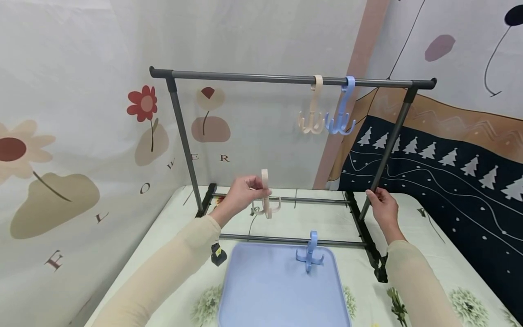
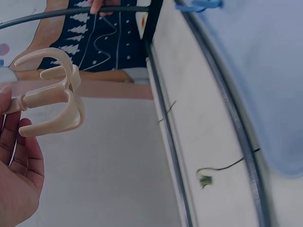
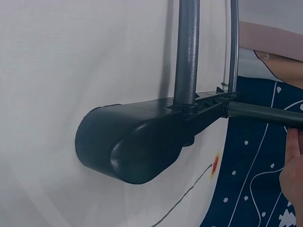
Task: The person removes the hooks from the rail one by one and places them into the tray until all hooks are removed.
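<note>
My left hand (image 1: 239, 196) pinches a beige four-prong hook hanger (image 1: 267, 210) by its upper part, prongs downward. It is held in the air inside the frame of a dark grey garment rack (image 1: 245, 77). The left wrist view shows the prongs of this hanger (image 2: 71, 99) beyond the fingertips. With curled fingers my right hand (image 1: 385, 210) holds the rack's right upright (image 1: 390, 147) near its lower end. Another beige hook hanger (image 1: 313, 102) and a blue hook hanger (image 1: 343, 104) hang side by side on the right part of the top bar.
A light blue tray (image 1: 282, 290) lies in front of the rack, with a blue hook hanger (image 1: 310, 252) at its back right. Two low crossbars join the rack's black feet (image 3: 137, 146). Printed cloth covers the table and walls.
</note>
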Available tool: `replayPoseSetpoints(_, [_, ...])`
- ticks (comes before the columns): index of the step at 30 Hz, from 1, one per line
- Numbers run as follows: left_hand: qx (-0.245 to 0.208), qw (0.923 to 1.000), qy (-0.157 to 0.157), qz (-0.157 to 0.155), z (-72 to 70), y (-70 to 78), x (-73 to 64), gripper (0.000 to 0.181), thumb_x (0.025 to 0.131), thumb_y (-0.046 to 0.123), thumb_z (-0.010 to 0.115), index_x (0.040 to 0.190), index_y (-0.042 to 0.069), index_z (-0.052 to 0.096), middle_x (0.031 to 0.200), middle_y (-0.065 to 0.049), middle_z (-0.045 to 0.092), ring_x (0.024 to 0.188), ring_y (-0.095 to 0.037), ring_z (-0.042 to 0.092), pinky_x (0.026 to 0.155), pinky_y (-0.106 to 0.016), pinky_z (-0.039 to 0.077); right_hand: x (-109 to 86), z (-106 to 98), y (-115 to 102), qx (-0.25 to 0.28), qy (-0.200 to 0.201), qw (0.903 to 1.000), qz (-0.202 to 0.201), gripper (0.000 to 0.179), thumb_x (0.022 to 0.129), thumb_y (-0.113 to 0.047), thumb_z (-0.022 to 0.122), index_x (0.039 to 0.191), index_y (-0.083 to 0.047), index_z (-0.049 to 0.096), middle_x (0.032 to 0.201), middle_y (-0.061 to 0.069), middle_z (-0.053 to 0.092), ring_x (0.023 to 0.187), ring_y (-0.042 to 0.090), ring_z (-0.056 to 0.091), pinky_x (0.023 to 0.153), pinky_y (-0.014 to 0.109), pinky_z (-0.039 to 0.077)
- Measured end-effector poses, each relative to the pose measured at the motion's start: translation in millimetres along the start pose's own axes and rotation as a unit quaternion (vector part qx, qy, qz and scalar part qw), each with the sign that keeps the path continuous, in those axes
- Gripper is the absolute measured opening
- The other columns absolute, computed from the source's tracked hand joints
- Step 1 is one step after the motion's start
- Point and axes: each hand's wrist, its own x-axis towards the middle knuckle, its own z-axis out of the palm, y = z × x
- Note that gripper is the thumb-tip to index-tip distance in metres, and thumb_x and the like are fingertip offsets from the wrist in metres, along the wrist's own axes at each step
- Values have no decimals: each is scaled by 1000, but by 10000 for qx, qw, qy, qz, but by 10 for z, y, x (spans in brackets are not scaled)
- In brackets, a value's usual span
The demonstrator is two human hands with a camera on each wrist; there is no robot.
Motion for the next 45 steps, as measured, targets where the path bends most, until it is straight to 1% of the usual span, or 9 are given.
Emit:
replayPoseSetpoints(5, [81, 9998, -138, -77, 105, -113, -97, 10, 85, 17, 80, 86, 10, 72, 84, 0, 70, 84, -18, 63, 74, -35, 47, -4, 5, -7, -6, 23, 10000, 0, 56, 101, -49, 51, 131, -3, 55, 125, 17, 60, 102, 18, 59, 96, 42, 45])
replayPoseSetpoints(10, [123, 9997, -177, -130, 202, -191, -172, 10, 85, 17, 80, 85, 11, 72, 84, 1, 69, 82, -17, 63, 73, -34, 47, -4, 12, -16, -2, 35, 10000, 20, 55, 101, -48, 51, 132, -3, 55, 126, 18, 60, 103, 19, 59, 97, 42, 46])
replayPoseSetpoints(17, [69, 9991, -327, -259, 270, -309, -311, 10, 85, 16, 80, 86, 11, 71, 85, 1, 69, 80, -18, 63, 72, -34, 50, -13, 11, -17, -9, 40, 10000, 42, 55, 101, -48, 51, 132, -2, 55, 127, 19, 60, 108, 26, 57, 98, 44, 45])
replayPoseSetpoints(21, [40, 9988, -351, -340, 298, -373, -375, 10, 86, 16, 79, 87, 11, 70, 85, 1, 69, 80, -17, 63, 71, -33, 51, -6, 17, -22, 22, 23, 10000, 22, 55, 101, -48, 51, 131, -2, 55, 126, 18, 60, 106, 24, 57, 97, 43, 45])
replayPoseSetpoints(25, [-10, 9988, -428, -243, 345, -471, -423, 12, 86, 15, 79, 85, 9, 69, 86, 0, 67, 79, -16, 64, 70, -31, 52, -5, 25, -23, 41, 51, 10000, 42, 53, 100, -48, 52, 130, -3, 56, 124, 17, 61, 102, 20, 57, 97, 43, 46])
replayPoseSetpoints(29, [-48, 9976, -653, -209, 408, -586, -468, 13, 86, 15, 79, 85, 8, 69, 86, 0, 66, 78, -14, 64, 69, -29, 53, -5, 25, -22, 43, 51, 10000, 64, 54, 100, -47, 53, 130, -3, 56, 123, 17, 61, 102, 20, 57, 97, 43, 46])
replayPoseSetpoints(33, [-49, 9966, -796, -185, 454, -651, -508, 14, 85, 15, 80, 85, 7, 68, 85, 0, 66, 75, -15, 63, 68, -29, 53, -2, 28, -31, 37, 35, 10000, 53, 55, 100, -48, 52, 130, -3, 56, 122, 16, 62, 101, 20, 57, 96, 42, 46])
replayPoseSetpoints(39, [-58, 9958, -905, -102, 505, -729, -529, 13, 84, 14, 80, 85, 7, 69, 84, 1, 66, 77, -16, 63, 72, -28, 52, 1, 18, -37, -26, 49, 10000, 41, 54, 100, -48, 52, 129, -3, 57, 121, 16, 62, 98, 17, 57, 91, 38, 46])
replayPoseSetpoints(45, [84, 9956, -924, 95, 549, -834, -527, 13, 83, 14, 81, 84, 8, 70, 82, 3, 66, 77, -15, 62, 72, -27, 52, 0, 16, -10, 5, -2, 10000, 75, 54, 101, -47, 52, 131, -3, 56, 125, 18, 61, 102, 20, 59, 94, 41, 46])
